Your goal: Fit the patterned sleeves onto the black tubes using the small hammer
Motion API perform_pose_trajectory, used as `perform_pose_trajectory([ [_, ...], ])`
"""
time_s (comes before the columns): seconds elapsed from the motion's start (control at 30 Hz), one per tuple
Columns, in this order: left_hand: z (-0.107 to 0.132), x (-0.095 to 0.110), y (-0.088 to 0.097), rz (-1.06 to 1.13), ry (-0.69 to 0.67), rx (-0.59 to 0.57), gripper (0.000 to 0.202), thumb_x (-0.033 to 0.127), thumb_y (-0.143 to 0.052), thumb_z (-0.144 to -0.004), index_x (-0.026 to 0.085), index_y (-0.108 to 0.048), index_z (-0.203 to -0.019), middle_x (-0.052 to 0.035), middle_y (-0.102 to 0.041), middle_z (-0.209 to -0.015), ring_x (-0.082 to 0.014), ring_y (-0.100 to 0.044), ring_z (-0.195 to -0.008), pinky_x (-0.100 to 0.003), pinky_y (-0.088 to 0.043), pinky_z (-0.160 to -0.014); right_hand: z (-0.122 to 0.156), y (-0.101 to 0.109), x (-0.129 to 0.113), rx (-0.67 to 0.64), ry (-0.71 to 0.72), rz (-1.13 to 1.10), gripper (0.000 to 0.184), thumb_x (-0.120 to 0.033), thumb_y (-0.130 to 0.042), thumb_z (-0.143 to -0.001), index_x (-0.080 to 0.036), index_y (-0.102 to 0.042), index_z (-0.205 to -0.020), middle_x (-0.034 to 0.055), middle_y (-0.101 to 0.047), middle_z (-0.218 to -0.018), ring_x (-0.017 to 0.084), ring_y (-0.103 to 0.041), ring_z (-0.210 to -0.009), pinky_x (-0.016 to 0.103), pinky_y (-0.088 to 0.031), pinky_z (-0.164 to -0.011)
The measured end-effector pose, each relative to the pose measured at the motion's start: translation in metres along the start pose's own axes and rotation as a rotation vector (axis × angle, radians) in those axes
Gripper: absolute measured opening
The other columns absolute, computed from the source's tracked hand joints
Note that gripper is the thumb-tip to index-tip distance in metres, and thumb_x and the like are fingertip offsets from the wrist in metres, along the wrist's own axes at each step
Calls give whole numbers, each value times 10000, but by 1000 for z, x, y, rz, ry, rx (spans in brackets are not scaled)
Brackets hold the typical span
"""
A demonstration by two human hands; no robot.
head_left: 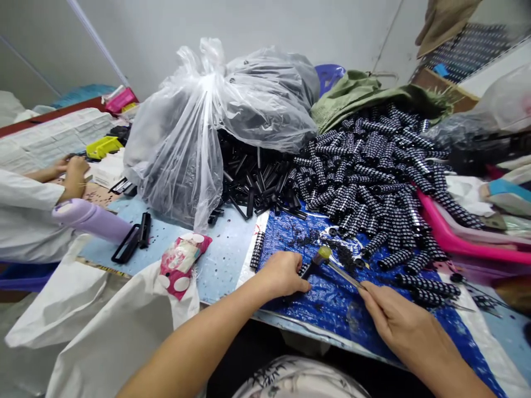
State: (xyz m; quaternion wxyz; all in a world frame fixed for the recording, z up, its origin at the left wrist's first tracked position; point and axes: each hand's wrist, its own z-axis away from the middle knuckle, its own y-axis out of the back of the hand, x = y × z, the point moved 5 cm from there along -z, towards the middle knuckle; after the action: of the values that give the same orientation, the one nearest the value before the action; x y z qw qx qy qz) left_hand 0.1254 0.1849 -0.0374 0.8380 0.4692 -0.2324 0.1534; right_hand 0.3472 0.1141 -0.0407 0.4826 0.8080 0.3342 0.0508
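My left hand [283, 275] rests on the blue mat [327, 298], fingers pinched on a small black studded tube [305, 269]. My right hand [390, 315] grips the thin metal handle of a small hammer [334, 266] whose yellowish head sits just beside the left fingertips. One studded tube [257, 250] lies alone to the left of my left hand. A big heap of black studded tubes [373, 171] spreads behind the mat.
A tied clear plastic bag [199, 127] of black parts and a pile of plain black tubes [253, 182] stand behind. A pink tray [460, 243] lies at right. At left, another person's hands [72, 168] work beside a lilac object [89, 218]. White sacks [103, 326] hang at the front left.
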Motion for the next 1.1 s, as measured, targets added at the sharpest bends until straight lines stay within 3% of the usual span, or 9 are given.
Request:
perform_pose_trajectory([
  [0.1,22,11,10,-37,-46,22,226,261,-766,-645,201,-551,-683,22,-452,-606,-157,-410,-595,-282,-212,-567,4,-6,12,31,-29,57,276,-301,-491,-1020,-120,-632,-1174,65,-712,-984,175,-697,-809,302,-519,-788],
  [0.23,106,-1,42,-20,-208,-112,177,251,-758,-671,210,-589,-705,26,-508,-652,-149,-416,-622,-272,-230,-569,5,-10,25,-9,-10,145,309,-382,-466,-1025,-151,-668,-1060,59,-686,-906,197,-649,-761,344,-489,-731],
  [0.4,219,-106,86,-156,347,-185,254,190,-827,-521,242,-722,-747,15,-609,-743,-177,-503,-686,-236,-264,-587,-27,-19,4,-28,-11,-43,513,-572,-558,-937,-149,-606,-1224,131,-665,-1114,273,-633,-997,420,-503,-893],
  [0.5,243,-135,92,-173,454,-124,366,352,-871,-533,237,-752,-859,-13,-642,-797,-201,-538,-731,-241,-328,-638,-74,-51,-39,-126,3,-255,841,-623,-685,-824,-146,-407,-1458,170,-569,-1360,309,-555,-1233,455,-472,-1021],
  [0.6,230,-118,80,-50,339,-98,454,555,-735,-742,233,-713,-1062,-38,-646,-909,-215,-571,-844,-259,-399,-742,-122,-101,-79,-354,-79,-417,1254,-675,-835,-585,-130,-248,-1550,222,-354,-1547,381,-352,-1424,526,-363,-1135],
  [0.73,184,-81,68,39,185,-44,427,555,-680,-812,202,-695,-1053,-23,-624,-863,-196,-567,-819,-272,-409,-734,-158,-134,-99,-501,-112,-534,1123,-486,-917,-503,-126,-421,-1443,218,-447,-1466,413,-383,-1388,561,-309,-1154],
  [0.87,108,-85,86,276,84,195,396,517,-647,-840,156,-689,-998,-8,-610,-786,-166,-559,-736,-259,-406,-663,-140,-117,-82,-425,-173,-729,1077,-401,-870,-615,-218,-299,-1510,161,-436,-1473,337,-491,-1307,490,-414,-1101],
  [0.97,44,-117,120,295,303,582,394,514,-598,-875,126,-640,-931,-27,-605,-752,-178,-569,-704,-283,-413,-655,-106,-103,-63,-418,-498,-1138,1134,-381,-866,-656,-336,-157,-1539,128,-465,-1435,283,-611,-1149,461,-514,-975],
  [1.1,-23,-134,146,222,420,792,300,445,-573,-905,154,-571,-832,-102,-619,-830,-238,-582,-854,-352,-419,-768,-78,-86,-66,-429,-725,-1648,1225,-340,-927,-585,-404,-139,-1521,102,-494,-1395,221,-647,-1040,378,-548,-860],
])
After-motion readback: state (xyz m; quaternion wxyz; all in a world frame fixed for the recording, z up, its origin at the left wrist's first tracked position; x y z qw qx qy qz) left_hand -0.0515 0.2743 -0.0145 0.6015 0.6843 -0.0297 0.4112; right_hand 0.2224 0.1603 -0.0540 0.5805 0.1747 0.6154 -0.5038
